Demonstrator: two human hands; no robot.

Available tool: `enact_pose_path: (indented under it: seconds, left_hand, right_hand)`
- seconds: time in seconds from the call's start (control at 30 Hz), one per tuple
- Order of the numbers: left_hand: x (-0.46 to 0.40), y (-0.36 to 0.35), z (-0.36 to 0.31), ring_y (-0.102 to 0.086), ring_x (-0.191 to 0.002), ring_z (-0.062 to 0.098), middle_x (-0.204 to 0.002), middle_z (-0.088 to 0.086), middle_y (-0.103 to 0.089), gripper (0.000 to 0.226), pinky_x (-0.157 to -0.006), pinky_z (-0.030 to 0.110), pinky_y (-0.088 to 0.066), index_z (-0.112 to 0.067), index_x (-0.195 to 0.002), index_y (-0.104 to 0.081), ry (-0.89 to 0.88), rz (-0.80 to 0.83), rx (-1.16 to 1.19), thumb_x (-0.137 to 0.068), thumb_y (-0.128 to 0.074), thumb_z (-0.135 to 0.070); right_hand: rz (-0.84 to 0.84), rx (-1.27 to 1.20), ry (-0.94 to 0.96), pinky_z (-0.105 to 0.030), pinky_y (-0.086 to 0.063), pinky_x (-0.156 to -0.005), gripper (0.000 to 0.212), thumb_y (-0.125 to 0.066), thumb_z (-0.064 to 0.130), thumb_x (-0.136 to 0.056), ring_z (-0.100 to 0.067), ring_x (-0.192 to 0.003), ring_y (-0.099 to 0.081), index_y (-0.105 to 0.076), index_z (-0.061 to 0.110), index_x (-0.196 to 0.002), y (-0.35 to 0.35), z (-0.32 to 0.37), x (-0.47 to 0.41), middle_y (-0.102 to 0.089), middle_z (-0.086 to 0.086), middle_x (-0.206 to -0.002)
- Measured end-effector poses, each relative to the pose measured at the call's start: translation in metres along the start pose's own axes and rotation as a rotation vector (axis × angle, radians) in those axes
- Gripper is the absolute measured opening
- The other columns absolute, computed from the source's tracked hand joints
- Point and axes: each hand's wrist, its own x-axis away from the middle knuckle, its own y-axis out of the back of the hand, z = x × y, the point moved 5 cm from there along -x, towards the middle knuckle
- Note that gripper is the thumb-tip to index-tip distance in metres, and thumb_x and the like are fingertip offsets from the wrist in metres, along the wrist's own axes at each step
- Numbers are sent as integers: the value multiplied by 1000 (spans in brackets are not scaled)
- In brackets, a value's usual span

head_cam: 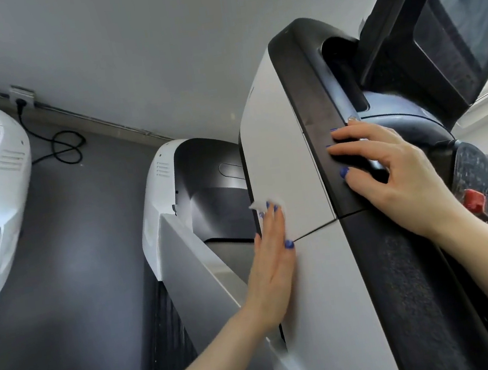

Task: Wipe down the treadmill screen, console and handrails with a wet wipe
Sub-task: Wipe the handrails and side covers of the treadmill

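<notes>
The thin white wet wipe (262, 204) lies pinned under the straight, close-set fingers of the left hand (273, 261), flat against the white plastic side panel of the treadmill handrail (291, 178). The right hand (396, 174) rests on the black top of the rail (319, 131), fingers spread and lightly bent, gripping nothing. The wipe is probably light, limp and slick, best pressed flat under the palm so it won't bunch.

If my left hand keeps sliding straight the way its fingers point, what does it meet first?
The left hand lies flat on the white side panel, wet wipe under its fingertips. Straight ahead is more bare panel, then probably the console's rounded top edge.
</notes>
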Motion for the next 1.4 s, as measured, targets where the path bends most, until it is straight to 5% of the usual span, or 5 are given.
enact_pose_path:
  seconds: [0.3,0.63,0.83,1.17,1.4]
  left_hand:
    - [-82,22,-29,5,-152,4,-163,-18,3,66,-125,40,6,-24,-159,-3,83,-31,-65,-95,-15,-40]
    - [27,-10,-29,17,-151,4,-162,-27,17,67,-122,35,13,-29,-156,6,-83,88,-65,-99,-20,-52]
    - [-46,6,-43,16,-149,-2,-158,-25,17,60,-124,41,12,-39,-150,8,-12,54,-101,-97,-15,-57]
    - [7,-10,-51,16,-151,5,-164,-22,15,75,-123,39,13,-28,-158,3,-114,84,-94,-97,-14,-70]
    - [-27,-3,-67,16,-150,-1,-162,-23,16,60,-123,38,13,-37,-153,3,-105,93,-109,-100,-15,-57]
  right_hand:
    - [-3,19,-13,-3,-24,-105,37,-60,21,-83,-2,-133,-44,-74,17,-117,0,0,-1,-61,11,-132]
    - [-7,36,-85,-1,-18,-108,48,-68,13,-88,0,-142,-35,-63,20,-135,2,-2,1,-41,14,-155]
    - [4,37,-78,-28,-30,-118,50,-62,25,-85,0,-143,-34,-63,19,-134,0,-1,0,-43,16,-153]
    - [-17,30,-92,-28,-30,-118,44,-68,10,-88,-2,-142,-36,-65,16,-132,2,-1,1,-45,13,-152]
    - [-39,30,-75,-26,-30,-117,44,-68,7,-88,-6,-141,-40,-65,14,-131,1,-2,1,-48,10,-150]
